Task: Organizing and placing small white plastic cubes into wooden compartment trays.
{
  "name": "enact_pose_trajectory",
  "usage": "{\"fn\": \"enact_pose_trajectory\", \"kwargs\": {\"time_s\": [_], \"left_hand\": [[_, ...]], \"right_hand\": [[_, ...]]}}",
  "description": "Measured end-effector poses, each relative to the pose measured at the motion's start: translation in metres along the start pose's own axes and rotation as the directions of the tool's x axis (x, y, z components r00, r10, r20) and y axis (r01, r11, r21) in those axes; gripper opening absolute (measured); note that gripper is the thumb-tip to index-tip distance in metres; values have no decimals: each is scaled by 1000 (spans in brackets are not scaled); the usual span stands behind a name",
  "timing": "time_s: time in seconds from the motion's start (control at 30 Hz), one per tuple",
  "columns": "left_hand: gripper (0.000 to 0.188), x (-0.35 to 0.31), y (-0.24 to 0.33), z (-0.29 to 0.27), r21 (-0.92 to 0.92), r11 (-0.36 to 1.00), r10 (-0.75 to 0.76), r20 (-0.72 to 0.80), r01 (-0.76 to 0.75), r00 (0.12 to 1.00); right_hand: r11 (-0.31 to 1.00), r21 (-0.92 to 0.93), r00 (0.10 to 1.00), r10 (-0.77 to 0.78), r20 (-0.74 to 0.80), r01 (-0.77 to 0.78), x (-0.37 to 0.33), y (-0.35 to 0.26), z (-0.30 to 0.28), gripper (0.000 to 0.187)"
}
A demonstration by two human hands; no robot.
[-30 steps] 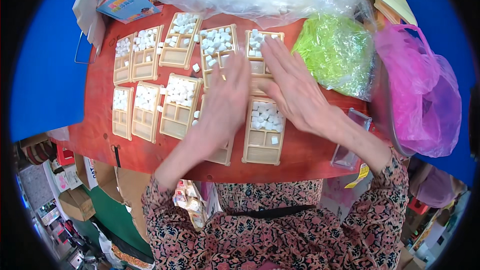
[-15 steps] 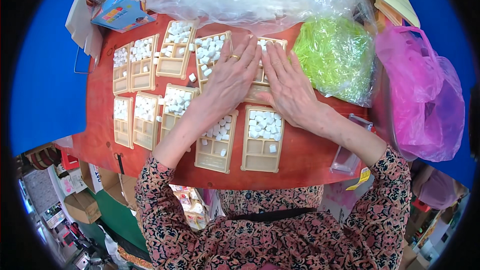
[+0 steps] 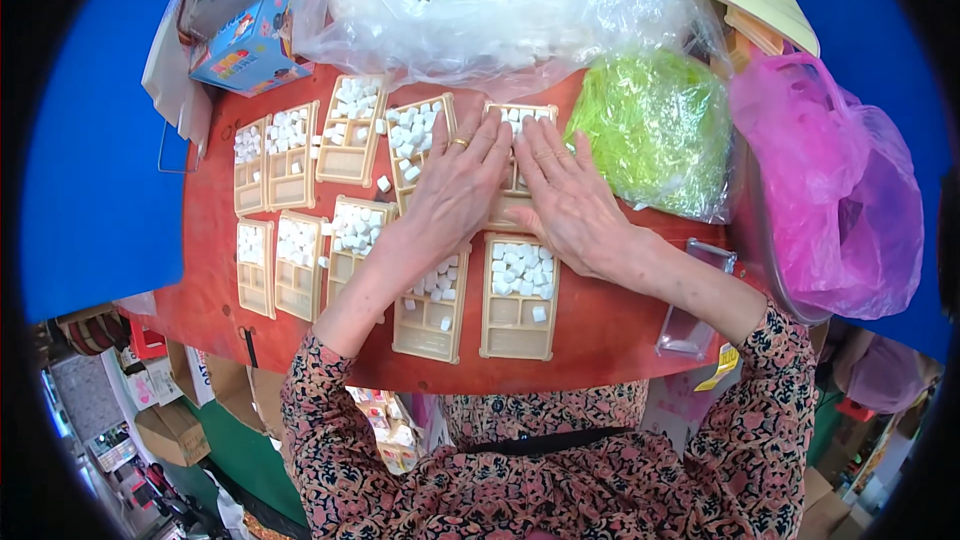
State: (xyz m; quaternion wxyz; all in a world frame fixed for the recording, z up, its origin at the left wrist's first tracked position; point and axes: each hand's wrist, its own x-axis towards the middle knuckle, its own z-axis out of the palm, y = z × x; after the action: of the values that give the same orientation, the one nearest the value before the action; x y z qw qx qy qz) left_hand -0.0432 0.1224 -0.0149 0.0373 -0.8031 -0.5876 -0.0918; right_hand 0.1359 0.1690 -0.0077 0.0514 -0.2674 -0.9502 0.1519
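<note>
Both hands lie flat, fingers stretched forward, over the far-right beige compartment tray [image 3: 507, 214]. My left hand [image 3: 452, 185] covers its left side and reaches over part of the neighbouring tray [image 3: 405, 183]. Opposite it, my right hand [image 3: 580, 202] rests along the right side, thumb pointing inward. Small white cubes [image 3: 520, 116] show at the tray's far end, just past the fingertips; what lies under the palms is hidden. Nearer me stands another tray [image 3: 517, 340], with white cubes [image 3: 522, 268] in its far compartment and one cube lower down.
Several more trays with cubes fill the left of the red table [image 3: 300, 350]. A clear bag [image 3: 440, 45] of white cubes lies at the back. To the right are a bag of green strips [image 3: 655, 135], a pink plastic bag [image 3: 830, 190] and a clear plastic case [image 3: 695, 300].
The whole view has shifted, so the table and trays sit lower in the picture and more of the cube bag shows. My hands stay flat over the same tray.
</note>
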Motion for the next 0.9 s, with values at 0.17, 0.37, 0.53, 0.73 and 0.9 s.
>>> {"fn": "enact_pose_trajectory", "kwargs": {"time_s": [0.17, 0.37, 0.53, 0.73, 0.9], "left_hand": [[53, 17, -33, -18, -147, 985, -100, -78, 88, 992], [70, 74, -128, 10, -91, 975, -215, -136, 204, 967], [71, 110, -203, 29, 239, 971, 31, -78, -12, 996], [66, 148, -248, 33, 354, 933, -72, -2, 68, 997], [65, 157, -234, 46, 44, 996, -66, -180, 75, 982]], "right_hand": [[995, -99, 997, -24, -72, 17, 27, 5, -33, 69], [982, -28, 972, 179, -150, -185, 123, 63, -42, 65], [862, -427, 962, 243, -121, -272, 172, 117, -27, 66], [820, -444, 914, 217, -343, -361, 202, 154, -35, 65], [722, -554, 905, 256, -341, -413, 215, 164, -32, 65]]}}
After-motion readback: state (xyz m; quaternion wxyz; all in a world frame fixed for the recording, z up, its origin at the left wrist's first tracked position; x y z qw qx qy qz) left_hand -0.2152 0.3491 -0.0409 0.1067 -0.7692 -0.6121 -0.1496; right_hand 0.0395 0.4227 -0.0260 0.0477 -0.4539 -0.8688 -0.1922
